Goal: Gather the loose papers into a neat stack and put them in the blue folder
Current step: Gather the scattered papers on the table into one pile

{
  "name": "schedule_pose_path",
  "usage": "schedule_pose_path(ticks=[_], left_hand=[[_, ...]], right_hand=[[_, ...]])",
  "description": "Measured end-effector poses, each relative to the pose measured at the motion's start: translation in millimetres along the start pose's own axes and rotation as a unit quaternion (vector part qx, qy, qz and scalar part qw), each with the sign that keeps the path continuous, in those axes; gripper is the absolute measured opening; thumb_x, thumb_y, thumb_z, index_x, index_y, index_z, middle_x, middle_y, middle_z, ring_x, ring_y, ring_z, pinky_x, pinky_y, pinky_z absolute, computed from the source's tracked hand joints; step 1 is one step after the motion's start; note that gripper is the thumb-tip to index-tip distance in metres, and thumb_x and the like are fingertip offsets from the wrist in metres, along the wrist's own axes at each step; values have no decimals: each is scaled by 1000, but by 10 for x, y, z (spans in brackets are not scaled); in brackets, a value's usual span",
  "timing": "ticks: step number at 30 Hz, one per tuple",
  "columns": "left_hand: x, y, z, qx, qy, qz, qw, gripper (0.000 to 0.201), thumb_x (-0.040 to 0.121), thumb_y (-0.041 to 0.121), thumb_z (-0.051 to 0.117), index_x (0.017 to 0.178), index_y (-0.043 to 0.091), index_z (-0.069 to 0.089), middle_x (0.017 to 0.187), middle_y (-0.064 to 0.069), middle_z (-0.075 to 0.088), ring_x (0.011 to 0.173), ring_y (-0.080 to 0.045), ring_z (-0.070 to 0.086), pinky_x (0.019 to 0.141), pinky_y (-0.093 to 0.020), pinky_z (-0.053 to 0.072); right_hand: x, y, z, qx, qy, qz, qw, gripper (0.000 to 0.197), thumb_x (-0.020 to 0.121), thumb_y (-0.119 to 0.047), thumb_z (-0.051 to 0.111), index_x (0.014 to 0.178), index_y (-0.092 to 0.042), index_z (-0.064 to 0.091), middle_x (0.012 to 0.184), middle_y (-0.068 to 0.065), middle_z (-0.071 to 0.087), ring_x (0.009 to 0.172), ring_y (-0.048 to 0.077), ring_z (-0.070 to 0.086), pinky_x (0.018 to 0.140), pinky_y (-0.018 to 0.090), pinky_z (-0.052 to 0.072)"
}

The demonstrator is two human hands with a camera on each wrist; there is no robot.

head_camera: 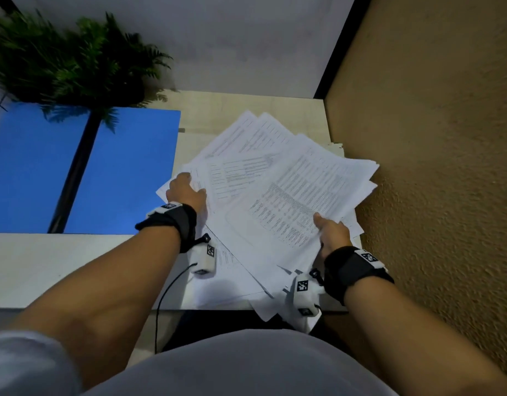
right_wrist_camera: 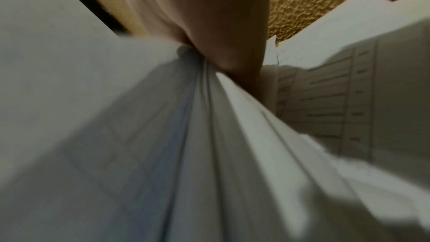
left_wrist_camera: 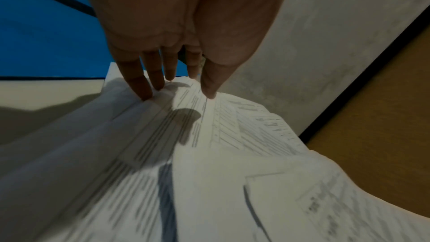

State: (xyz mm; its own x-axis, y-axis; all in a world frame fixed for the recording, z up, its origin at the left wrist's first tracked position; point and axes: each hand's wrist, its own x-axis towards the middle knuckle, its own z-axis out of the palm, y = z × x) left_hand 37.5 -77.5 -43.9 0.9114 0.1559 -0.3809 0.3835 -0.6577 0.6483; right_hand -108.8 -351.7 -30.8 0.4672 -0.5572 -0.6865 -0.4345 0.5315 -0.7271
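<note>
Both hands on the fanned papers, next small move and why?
Probably draw both hands together to square the fan. The white printed papers are splayed at several angles on the pale table, the left hand touches their left edge with straight fingers, and the right hand pinches the near right edge. The open blue folder lies to the left, not yet in use.

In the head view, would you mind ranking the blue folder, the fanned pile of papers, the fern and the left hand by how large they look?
1. blue folder, cut off at the left edge
2. papers, close behind it
3. fern, partly out of frame
4. left hand, clearly smallest
</note>
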Motion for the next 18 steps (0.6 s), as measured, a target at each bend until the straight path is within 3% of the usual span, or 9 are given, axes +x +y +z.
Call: schedule_pose_path(ticks=[2, 4, 6, 9, 11, 13, 14, 16, 18], left_hand=[[119, 4, 32, -40, -38, -18, 998, 69, 82, 20, 68, 143, 24, 37, 136, -11, 57, 121, -37, 57, 103, -47, 47], [167, -23, 72, -79, -57, -24, 995, 70, 71, 15, 67, 134, 34, 41, 121, -7, 64, 109, -36, 63, 95, -50, 53], [195, -72, 136, -41, -73, -18, 996, 67, 75, 8, 70, 136, 24, 45, 123, -3, 60, 113, -31, 59, 99, -45, 49], [119, -66, 134, 19, -87, 4, 996, 57, 86, 8, 66, 140, 8, 46, 137, -12, 56, 123, -34, 54, 105, -44, 45], [97, -104, 122, 6, -65, 6, 998, 37, 89, 7, 61, 125, 3, 54, 120, -12, 61, 110, -32, 59, 97, -40, 49], [77, -123, 47, -20, -9, -3, 1000, 9, 90, 7, 58, 97, 1, 56, 93, -13, 60, 84, -27, 58, 76, -33, 49], [78, -142, 5, -29, 16, -5, 999, 9, 89, 8, 59, 88, 0, 54, 85, -11, 56, 76, -24, 54, 69, -30, 45], [106, -160, -70, -61, 39, 2, 997, 10, 88, 11, 61, 88, 3, 56, 86, -9, 54, 78, -20, 51, 67, -29, 41], [121, -149, -132, -97, 29, 2, 995, 3, 93, 10, 58, 92, 11, 56, 93, -8, 56, 85, -20, 52, 75, -30, 45]], right_hand=[[-15, -9, 77, 36, -24, 16, 999, 40, 91, -10, 66, 130, -9, 59, 112, 10, 68, 103, 34, 65, 86, 47, 55], [-17, -13, 159, 64, -60, 35, 996, 39, 92, -13, 64, 130, -14, 59, 118, 12, 69, 108, 35, 66, 91, 57, 53], [-5, -40, 219, 62, -80, 58, 993, 41, 91, -16, 64, 132, -14, 59, 121, 15, 69, 109, 37, 67, 90, 62, 52], [63, -85, 274, 45, -64, 64, 995, 43, 91, -9, 63, 133, -13, 56, 121, 18, 68, 107, 39, 67, 85, 64, 53], [141, -104, 278, 47, -43, 33, 997, 49, 90, 2, 60, 135, -15, 54, 124, 18, 65, 111, 40, 64, 89, 67, 50], [199, -151, 239, 33, -38, -7, 999, 54, 88, 11, 55, 135, -17, 55, 124, 13, 65, 114, 38, 61, 95, 65, 46], [201, -189, 201, 17, -50, -20, 998, 57, 88, 13, 53, 135, -18, 54, 123, 10, 64, 114, 37, 61, 97, 63, 46], [195, -304, 83, -41, -89, -46, 994, 63, 88, 15, 51, 142, -18, 47, 130, 8, 62, 116, 33, 60, 100, 56, 47], [173, -430, -48, -126, -131, -67, 981, 65, 90, 14, 51, 146, -15, 42, 137, 8, 58, 120, 31, 58, 104, 50, 45]])
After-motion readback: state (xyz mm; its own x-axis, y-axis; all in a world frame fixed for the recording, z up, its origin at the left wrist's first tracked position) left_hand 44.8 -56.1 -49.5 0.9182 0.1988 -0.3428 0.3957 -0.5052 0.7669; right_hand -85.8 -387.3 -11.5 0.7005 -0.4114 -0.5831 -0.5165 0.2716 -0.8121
